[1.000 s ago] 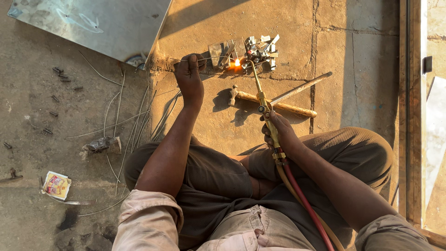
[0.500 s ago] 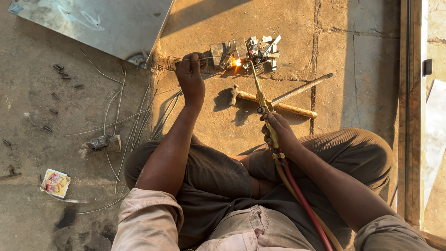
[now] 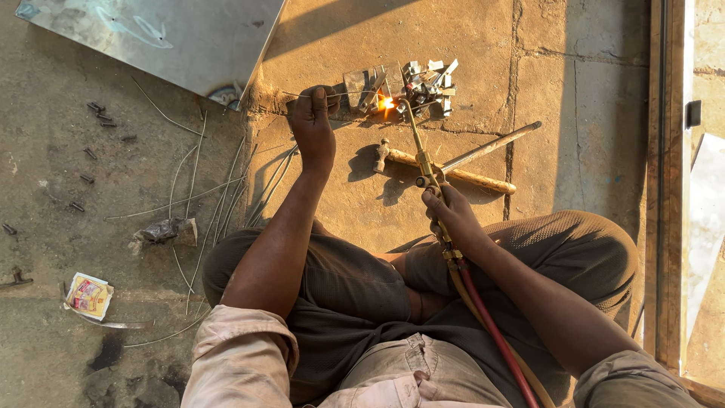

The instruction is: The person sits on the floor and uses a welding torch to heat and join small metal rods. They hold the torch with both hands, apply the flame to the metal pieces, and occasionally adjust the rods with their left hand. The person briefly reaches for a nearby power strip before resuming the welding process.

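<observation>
I sit on a stone floor. My right hand (image 3: pixel 451 217) grips a brass gas torch (image 3: pixel 420 147) whose red hose (image 3: pixel 495 332) runs back past my lap. Its bright flame (image 3: pixel 387 103) plays on a cluster of small metal pieces (image 3: pixel 400 83). My left hand (image 3: pixel 312 125) pinches a thin filler rod (image 3: pixel 349 94) that points right into the flame.
A hammer (image 3: pixel 445 170) with a wooden handle and a steel bar (image 3: pixel 491 145) lie crossed beyond the torch. A metal sheet (image 3: pixel 162 34) lies at top left, several loose wires (image 3: pixel 198 193) and small bolts (image 3: pixel 91 155) at left, a small printed packet (image 3: pixel 89 295) lower left, a metal frame (image 3: pixel 664 189) at right.
Both hands hold almost still. The flame stays on the metal pieces; the torch tip and rod have shifted only slightly.
</observation>
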